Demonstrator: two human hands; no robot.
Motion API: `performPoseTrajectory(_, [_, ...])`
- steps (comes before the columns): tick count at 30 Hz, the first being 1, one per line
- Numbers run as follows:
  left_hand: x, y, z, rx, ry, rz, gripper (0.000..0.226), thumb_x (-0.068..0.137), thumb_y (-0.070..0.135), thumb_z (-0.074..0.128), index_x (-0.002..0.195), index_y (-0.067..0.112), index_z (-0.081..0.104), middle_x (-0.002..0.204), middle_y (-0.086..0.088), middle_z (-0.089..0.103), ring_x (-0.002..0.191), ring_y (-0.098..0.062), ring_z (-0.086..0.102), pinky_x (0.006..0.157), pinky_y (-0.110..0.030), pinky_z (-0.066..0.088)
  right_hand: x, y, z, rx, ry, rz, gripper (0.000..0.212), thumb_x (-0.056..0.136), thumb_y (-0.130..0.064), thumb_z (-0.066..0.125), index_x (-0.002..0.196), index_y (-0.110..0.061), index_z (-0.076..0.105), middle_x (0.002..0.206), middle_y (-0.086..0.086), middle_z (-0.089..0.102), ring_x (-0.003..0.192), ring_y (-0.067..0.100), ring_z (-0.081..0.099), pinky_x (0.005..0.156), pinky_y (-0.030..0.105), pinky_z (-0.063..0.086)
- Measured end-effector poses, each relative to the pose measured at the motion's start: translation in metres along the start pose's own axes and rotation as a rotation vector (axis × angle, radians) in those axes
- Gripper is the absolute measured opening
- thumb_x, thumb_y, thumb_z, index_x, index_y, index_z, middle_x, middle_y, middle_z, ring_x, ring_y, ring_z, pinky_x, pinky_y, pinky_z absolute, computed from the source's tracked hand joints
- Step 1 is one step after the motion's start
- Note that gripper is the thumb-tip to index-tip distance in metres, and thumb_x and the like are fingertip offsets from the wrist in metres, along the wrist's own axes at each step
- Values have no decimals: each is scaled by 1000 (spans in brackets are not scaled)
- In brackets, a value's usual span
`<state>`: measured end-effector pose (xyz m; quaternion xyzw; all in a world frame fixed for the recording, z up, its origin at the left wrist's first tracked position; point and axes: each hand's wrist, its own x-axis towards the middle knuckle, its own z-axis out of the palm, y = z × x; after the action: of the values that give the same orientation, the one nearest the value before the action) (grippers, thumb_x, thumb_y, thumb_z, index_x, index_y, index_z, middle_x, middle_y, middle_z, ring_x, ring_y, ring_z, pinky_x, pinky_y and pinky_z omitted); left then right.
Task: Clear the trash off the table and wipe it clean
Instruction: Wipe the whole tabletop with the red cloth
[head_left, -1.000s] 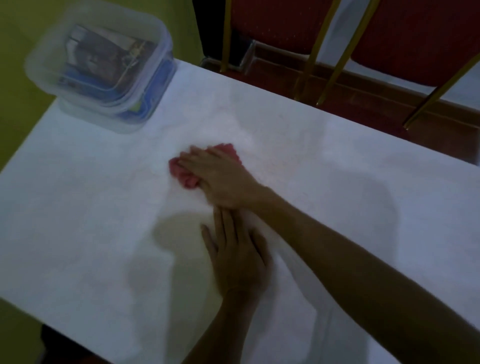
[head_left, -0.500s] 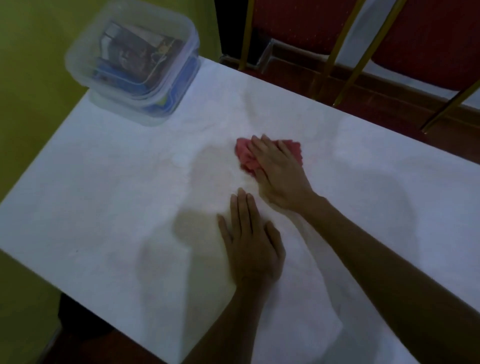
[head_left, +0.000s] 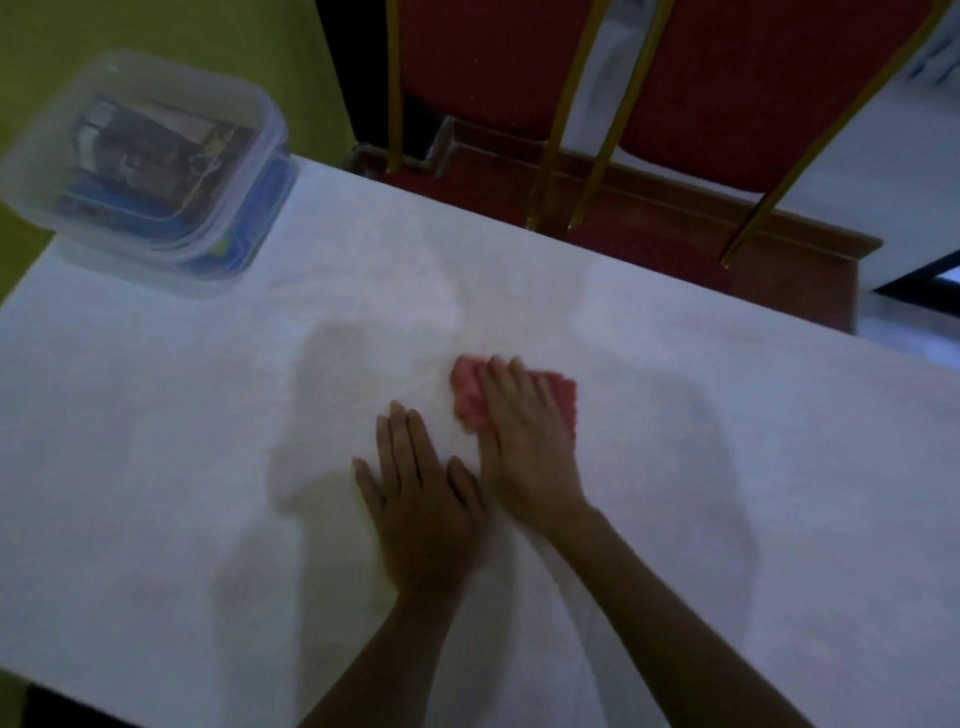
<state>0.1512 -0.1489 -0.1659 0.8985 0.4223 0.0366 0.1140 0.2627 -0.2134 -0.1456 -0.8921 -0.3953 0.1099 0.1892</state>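
Crumpled pink cloth lies under my right hand, just right of the frame's centre on the white table. My fingers are straight and press it down. Over the last second I have swept it rightward, away from the clear plastic box at upper left, so I judge the wiping well underway. My left hand rests flat just beside the right. The box's contents are blurred and no writing is readable.

place: party or dining hall | signs: red chairs with gold legs, far side; white table
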Motion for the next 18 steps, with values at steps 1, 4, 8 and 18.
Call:
performPoseTrajectory(1, [0,0,0,-2,8,5,67,97,36,32,154,2,24,163,-12,17,153,-24,8,121,-56,11,-16,5,2,-24,-36,-86,59,105,-40,21,157,-11,28,164,7,21,154,23,13,126,45,8])
performPoseTrajectory(4, [-1,2,0,-39,53,21,65,96,31,39,153,2,27,163,-12,21,153,-24,11,121,-55,11,-29,60,-10,-42,41,-105,57,97,-19,46,153,-12,37,159,10,35,151,24,26,123,47,20])
performPoseTrajectory(8, [-1,3,1,-34,67,37,65,95,29,40,153,2,28,163,-11,21,153,-24,13,121,-54,10,-25,110,-38,-86,171,320,56,102,-25,37,157,-15,28,161,9,32,152,24,20,125,45,11])
performPoseTrajectory(18, [-4,-8,-10,-65,-10,69,60,97,23,19,154,6,25,163,-12,18,153,-26,11,122,-55,8,-150,-28,15,-110,-78,16,56,103,-29,37,155,-12,31,162,8,27,152,26,20,123,52,19])
